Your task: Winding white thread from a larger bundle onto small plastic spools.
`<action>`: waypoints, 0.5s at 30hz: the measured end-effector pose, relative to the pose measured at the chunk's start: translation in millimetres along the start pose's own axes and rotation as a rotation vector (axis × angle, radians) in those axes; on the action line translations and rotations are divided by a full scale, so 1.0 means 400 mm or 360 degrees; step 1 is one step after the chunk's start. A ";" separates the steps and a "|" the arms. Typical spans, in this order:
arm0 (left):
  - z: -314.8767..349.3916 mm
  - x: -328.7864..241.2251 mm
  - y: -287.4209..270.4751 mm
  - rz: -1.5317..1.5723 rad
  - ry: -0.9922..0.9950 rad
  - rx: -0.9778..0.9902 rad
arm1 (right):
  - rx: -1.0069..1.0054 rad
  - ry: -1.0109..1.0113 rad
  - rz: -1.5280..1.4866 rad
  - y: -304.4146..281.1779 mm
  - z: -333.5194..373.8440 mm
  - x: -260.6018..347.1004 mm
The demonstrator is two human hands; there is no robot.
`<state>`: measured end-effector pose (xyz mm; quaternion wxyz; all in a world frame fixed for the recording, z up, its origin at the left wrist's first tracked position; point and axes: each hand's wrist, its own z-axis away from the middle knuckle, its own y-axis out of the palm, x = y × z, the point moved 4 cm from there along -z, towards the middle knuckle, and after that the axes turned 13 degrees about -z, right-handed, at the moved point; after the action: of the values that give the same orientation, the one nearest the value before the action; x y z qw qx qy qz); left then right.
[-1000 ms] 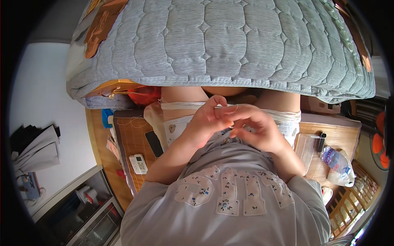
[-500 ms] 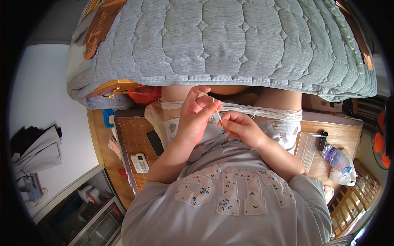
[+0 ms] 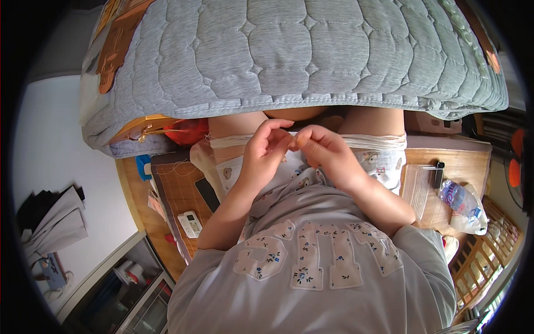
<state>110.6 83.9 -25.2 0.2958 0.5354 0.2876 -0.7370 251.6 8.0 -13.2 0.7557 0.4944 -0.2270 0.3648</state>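
My left hand (image 3: 266,156) and my right hand (image 3: 329,156) meet over my lap, fingertips touching. Thumb and fingers of each are pinched together, while an upper finger of the left stretches out toward the right. The white string between them is now covered by the fingers. Across my thighs, just beyond the hands, lies a bundle of long white strings (image 3: 374,142). Under the hands are my white patterned shorts (image 3: 384,165).
A grey quilted bed cover (image 3: 283,55) hangs close ahead. On the wooden bench to the left are a dark phone (image 3: 207,193) and a white remote control (image 3: 189,224). To the right lie a clear plastic box (image 3: 418,183), a black object (image 3: 439,174) and a plastic bottle (image 3: 459,197).
My right hand has moved up and left against my left fingertips, turning its back upward. The white string that showed between the hands is hidden now. The view has shifted slightly.
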 end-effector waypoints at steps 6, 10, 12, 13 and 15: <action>0.000 -0.005 -0.006 -0.0033 0.0099 -0.0108 | 0.0233 -0.0015 0.0294 0.035 0.031 -0.060; 0.007 -0.001 -0.003 0.0274 0.0044 -0.0086 | 0.0206 0.0077 0.0182 0.013 0.011 -0.092; 0.011 0.003 0.004 0.0578 0.0008 0.0063 | 0.0171 0.0228 0.0087 -0.006 -0.006 -0.094; 0.012 0.007 0.005 0.0726 -0.0043 0.0126 | 0.0152 0.0357 0.0027 -0.021 -0.016 -0.089; 0.013 0.014 -0.002 0.0391 -0.0086 0.0146 | 0.0027 0.0508 -0.0123 -0.041 -0.023 -0.077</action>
<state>105.2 79.9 -29.2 0.3666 0.5594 0.1777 -0.7219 244.7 2.5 -48.1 0.7914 0.4448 -0.0818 0.4112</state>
